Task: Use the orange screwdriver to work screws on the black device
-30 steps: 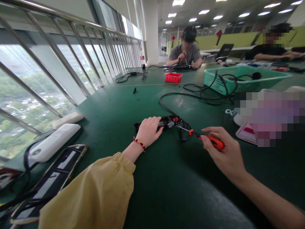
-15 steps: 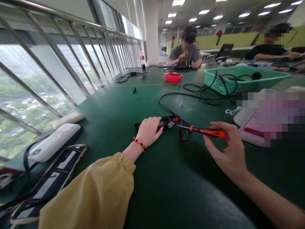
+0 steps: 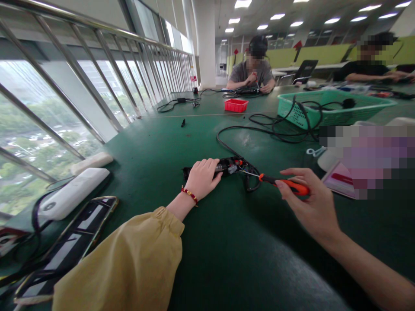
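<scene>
My left hand (image 3: 204, 177) is wrapped over a black device with exposed inner parts (image 3: 231, 165), pressing it on the green table (image 3: 207, 259). Small orange and grey pieces and thin wires show at the device's right end, where a black cable (image 3: 223, 140) comes out. My right hand (image 3: 314, 201) is closed on a screwdriver (image 3: 285, 183) with an orange and black handle. The screwdriver points left, its thin shaft reaching the exposed right end of the device. What exactly the tip touches is too small to tell.
A green basket (image 3: 356, 114) with cables stands at the back right, a small red tray (image 3: 236, 106) farther off. To my left lie a phone (image 3: 68, 250) and a white oblong object (image 3: 76, 192) beside the railing (image 3: 97, 52). Two people sit across the table.
My right hand has shifted slightly, its fingers now closer round the screwdriver handle, which has dipped a little at its far right end. My left hand and the device have stayed put.
</scene>
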Tool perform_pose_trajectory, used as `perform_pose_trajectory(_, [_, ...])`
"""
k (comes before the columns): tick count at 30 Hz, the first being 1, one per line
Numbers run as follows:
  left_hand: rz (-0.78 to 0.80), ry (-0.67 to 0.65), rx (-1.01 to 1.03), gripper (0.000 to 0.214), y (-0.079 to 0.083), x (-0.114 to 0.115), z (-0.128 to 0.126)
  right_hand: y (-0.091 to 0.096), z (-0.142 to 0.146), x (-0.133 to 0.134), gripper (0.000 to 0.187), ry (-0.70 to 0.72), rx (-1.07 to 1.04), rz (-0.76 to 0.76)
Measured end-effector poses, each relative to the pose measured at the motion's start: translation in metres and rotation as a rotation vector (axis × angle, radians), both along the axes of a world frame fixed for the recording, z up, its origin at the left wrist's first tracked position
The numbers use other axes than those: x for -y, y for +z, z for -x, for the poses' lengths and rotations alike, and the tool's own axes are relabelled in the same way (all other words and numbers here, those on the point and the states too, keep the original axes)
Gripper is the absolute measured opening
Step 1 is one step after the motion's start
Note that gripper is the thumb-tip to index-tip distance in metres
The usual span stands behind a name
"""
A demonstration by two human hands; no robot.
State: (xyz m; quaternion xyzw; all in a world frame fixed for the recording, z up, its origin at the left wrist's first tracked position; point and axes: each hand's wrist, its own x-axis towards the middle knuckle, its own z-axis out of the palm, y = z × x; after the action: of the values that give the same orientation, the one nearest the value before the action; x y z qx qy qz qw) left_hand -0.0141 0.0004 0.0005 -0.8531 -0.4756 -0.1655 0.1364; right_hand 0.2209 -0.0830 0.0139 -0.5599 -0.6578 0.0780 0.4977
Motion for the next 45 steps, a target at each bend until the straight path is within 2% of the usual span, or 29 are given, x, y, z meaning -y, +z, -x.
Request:
perform_pose_trajectory(2, [-0.001,0.001,0.001,0.033,-0.0002,-0.0003,0.0001,-0.0009,0.0005,0.0001,0.025,0.001,0.004,0.000])
perform_pose_trajectory(5, [-0.007,0.003,0.000,0.033,-0.0007,-0.0008,0.0001,-0.0023,0.0002,-0.0016,0.033,-0.039,0.026,-0.150])
perform_pose_trajectory(7, [-0.011,0.003,-0.001,0.033,-0.0010,-0.0011,0.0000,-0.0023,-0.0002,-0.0023,0.031,-0.044,0.048,-0.184])
perform_pose_trajectory(10, [-0.012,0.003,-0.003,0.033,-0.0011,-0.0010,-0.0002,-0.0010,0.0000,-0.0008,0.015,-0.024,0.075,-0.047])
perform_pose_trajectory(13, [-0.011,0.005,-0.003,0.034,-0.0006,-0.0005,-0.0005,-0.0008,0.0006,0.0007,0.015,-0.004,0.049,0.022])
perform_pose_trajectory(18, [-0.009,0.005,0.003,0.034,-0.0006,-0.0006,-0.0011,-0.0039,0.0010,0.0000,0.035,-0.005,0.000,-0.171])
perform_pose_trajectory(23, [-0.005,0.000,0.000,0.033,-0.0009,-0.0011,-0.0008,-0.0035,0.0022,0.0021,0.029,0.055,-0.003,0.042])
perform_pose_trajectory(28, [0.001,-0.002,0.011,0.033,-0.0002,-0.0005,-0.0007,-0.0018,0.0025,0.0011,0.041,0.021,-0.030,-0.153])
perform_pose_trajectory(33, [0.008,0.004,0.004,0.033,0.0004,-0.0001,-0.0011,-0.0025,0.0025,0.0025,0.019,0.059,0.049,0.042])
perform_pose_trajectory(34, [0.008,0.004,0.001,0.033,0.0004,0.0000,-0.0011,-0.0028,0.0026,0.0026,0.021,0.056,0.041,0.037])
perform_pose_trajectory(38, [-0.001,0.004,0.000,0.034,-0.0002,-0.0004,-0.0010,-0.0027,0.0031,0.0019,0.038,0.014,-0.012,-0.157])
perform_pose_trajectory(39, [-0.004,0.004,0.000,0.034,-0.0004,-0.0005,-0.0010,-0.0024,0.0031,0.0019,0.038,0.015,-0.008,-0.157])
perform_pose_trajectory(43, [-0.001,0.003,-0.007,0.034,-0.0007,-0.0006,-0.0007,-0.0007,0.0016,0.0030,0.015,0.072,0.058,0.037])
perform_pose_trajectory(45, [0.000,0.003,-0.005,0.034,-0.0007,-0.0006,-0.0005,-0.0005,0.0013,0.0037,0.015,0.136,0.085,0.074])
